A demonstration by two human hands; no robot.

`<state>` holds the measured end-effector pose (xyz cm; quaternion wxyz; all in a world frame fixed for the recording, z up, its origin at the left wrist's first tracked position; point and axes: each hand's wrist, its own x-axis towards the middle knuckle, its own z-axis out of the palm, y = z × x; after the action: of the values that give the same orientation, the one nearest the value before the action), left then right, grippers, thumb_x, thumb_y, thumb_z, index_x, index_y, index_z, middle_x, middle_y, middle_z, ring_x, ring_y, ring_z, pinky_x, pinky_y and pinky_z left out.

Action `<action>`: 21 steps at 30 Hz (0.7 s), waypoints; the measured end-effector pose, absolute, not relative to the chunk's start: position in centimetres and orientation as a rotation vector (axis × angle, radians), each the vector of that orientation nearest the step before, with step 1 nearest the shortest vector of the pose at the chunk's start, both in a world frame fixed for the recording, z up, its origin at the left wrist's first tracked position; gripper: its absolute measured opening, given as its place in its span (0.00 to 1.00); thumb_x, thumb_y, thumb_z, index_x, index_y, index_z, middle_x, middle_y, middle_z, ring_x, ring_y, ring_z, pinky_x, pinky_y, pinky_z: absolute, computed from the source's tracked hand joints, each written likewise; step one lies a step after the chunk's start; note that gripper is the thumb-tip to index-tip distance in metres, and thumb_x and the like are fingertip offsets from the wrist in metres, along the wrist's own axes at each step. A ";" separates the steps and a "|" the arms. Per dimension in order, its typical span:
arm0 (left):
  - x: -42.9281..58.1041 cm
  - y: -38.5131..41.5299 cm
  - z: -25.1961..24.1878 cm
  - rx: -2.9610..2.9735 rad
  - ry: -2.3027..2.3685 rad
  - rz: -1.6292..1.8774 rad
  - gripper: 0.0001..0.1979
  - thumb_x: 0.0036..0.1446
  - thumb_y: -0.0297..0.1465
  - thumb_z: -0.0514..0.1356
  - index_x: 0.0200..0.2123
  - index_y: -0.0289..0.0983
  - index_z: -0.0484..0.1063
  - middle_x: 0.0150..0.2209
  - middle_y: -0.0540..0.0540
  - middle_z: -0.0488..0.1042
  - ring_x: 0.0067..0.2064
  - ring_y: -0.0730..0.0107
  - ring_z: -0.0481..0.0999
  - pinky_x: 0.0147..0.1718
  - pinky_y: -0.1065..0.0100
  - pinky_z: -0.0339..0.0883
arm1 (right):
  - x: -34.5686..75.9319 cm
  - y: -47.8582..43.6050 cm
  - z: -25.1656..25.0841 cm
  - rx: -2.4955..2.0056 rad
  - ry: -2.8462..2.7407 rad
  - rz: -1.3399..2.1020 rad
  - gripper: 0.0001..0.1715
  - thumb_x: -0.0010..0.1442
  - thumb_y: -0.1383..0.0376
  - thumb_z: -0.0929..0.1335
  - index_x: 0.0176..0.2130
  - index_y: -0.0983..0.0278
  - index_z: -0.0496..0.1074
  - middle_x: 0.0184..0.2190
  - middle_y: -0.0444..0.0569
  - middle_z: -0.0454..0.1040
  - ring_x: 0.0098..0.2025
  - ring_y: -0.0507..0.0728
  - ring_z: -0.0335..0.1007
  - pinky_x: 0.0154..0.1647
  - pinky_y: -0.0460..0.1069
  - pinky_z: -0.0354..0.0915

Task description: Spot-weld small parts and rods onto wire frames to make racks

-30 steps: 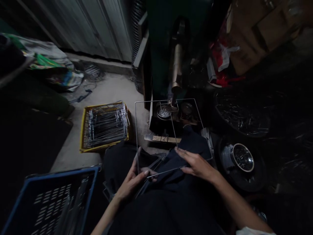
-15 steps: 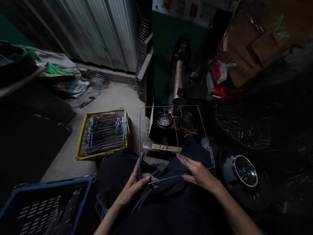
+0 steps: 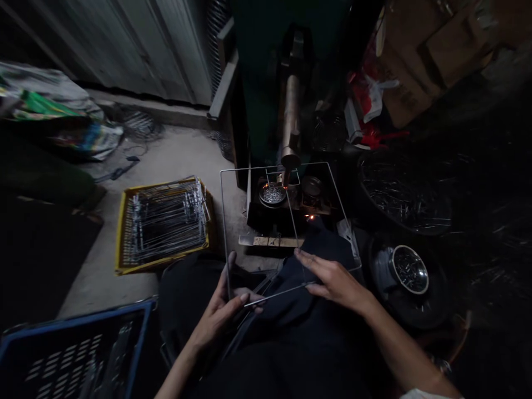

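Wire frame point(image 3: 270, 166), in left hand point(image 3: 218, 316), right hand point(image 3: 338, 282)

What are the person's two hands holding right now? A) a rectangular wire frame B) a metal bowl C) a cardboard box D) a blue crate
A. The left hand and right hand hold opposite sides of the rectangular wire frame.

We note the wire frame point(image 3: 249, 168) partly hidden by the left hand point(image 3: 216, 316); the blue crate point(image 3: 70, 354) cut off at the lower edge; bits in the dish point(image 3: 272, 194) too small to tell, probably metal.
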<state>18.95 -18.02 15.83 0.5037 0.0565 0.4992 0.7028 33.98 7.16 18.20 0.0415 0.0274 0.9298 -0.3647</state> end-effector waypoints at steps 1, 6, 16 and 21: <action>18.7 -17.8 16.0 0.126 1.197 1.707 0.52 0.59 0.34 0.63 0.69 0.49 0.24 0.32 0.45 0.81 0.32 0.60 0.80 0.34 0.63 0.73 | 33.8 7.3 18.1 0.091 2.859 -1.113 0.54 0.56 0.74 0.71 0.70 0.53 0.43 0.69 0.47 0.53 0.68 0.58 0.53 0.66 0.53 0.58; 14.3 -14.8 16.4 0.208 1.211 1.749 0.54 0.56 0.31 0.65 0.69 0.48 0.25 0.30 0.48 0.80 0.32 0.60 0.81 0.34 0.62 0.75 | 29.9 9.8 18.2 0.146 3.030 -1.007 0.46 0.59 0.66 0.71 0.69 0.52 0.50 0.65 0.46 0.62 0.63 0.59 0.63 0.63 0.53 0.63; 2.5 -7.1 16.1 0.505 1.112 1.926 0.53 0.53 0.24 0.65 0.70 0.42 0.31 0.28 0.52 0.80 0.30 0.64 0.82 0.34 0.65 0.76 | 19.3 18.1 19.6 0.368 3.351 -0.687 0.34 0.55 0.57 0.75 0.58 0.58 0.69 0.50 0.50 0.77 0.51 0.62 0.75 0.53 0.53 0.68; 0.4 -6.2 16.1 0.535 1.091 1.939 0.52 0.54 0.24 0.64 0.70 0.43 0.30 0.27 0.52 0.80 0.30 0.65 0.82 0.33 0.67 0.76 | 17.5 19.3 19.9 0.301 3.387 -0.717 0.29 0.57 0.59 0.74 0.56 0.60 0.69 0.47 0.51 0.78 0.47 0.61 0.76 0.50 0.52 0.68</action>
<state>0.36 -6.18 16.07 0.4141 0.2128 0.4340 0.7713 17.47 19.27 19.86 -0.1662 0.0855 0.9611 -0.2035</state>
